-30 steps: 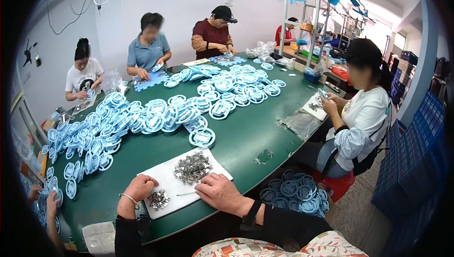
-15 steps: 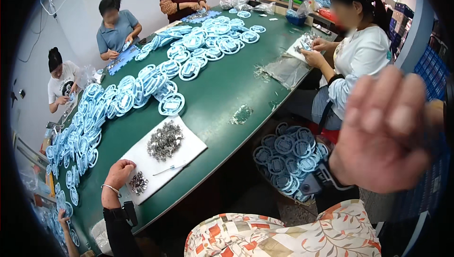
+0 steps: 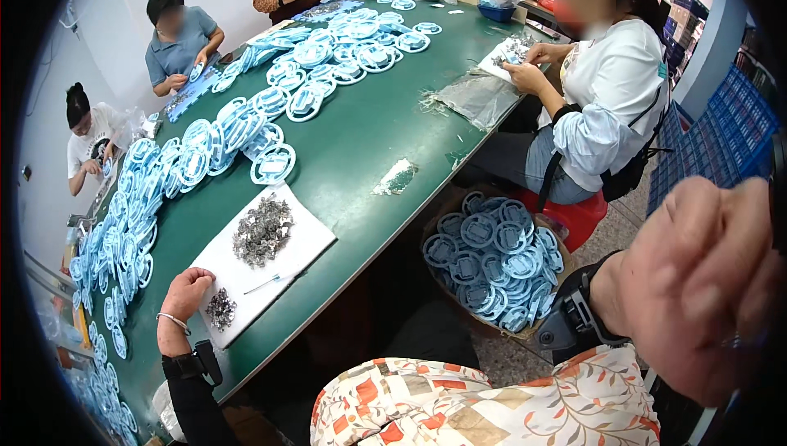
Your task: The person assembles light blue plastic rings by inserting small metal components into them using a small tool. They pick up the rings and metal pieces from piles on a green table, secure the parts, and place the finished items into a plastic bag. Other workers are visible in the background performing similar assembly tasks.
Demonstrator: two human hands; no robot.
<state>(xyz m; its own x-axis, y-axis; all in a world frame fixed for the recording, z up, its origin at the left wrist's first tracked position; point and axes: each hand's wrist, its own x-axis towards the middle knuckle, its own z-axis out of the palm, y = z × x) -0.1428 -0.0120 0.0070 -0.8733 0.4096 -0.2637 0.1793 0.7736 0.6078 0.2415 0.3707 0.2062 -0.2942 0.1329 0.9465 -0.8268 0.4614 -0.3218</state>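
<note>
My left hand (image 3: 188, 291) sits at the white pad's (image 3: 309, 237) edge, lower left of the frame, fingertips together beside the small metal pile (image 3: 220, 310). My right hand (image 3: 697, 282), lower right, curls, blurred. Whether either pinches anything, I cannot tell. A thin tool (image 3: 262, 284) lies on the pad, left of centre.

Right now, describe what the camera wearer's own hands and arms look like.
Black sleeves on both arms. The ungloved left hand has a thin, pale bracelet and a black strap with a boxy device; the ungloved right hand has a dark wrist strap.
</note>
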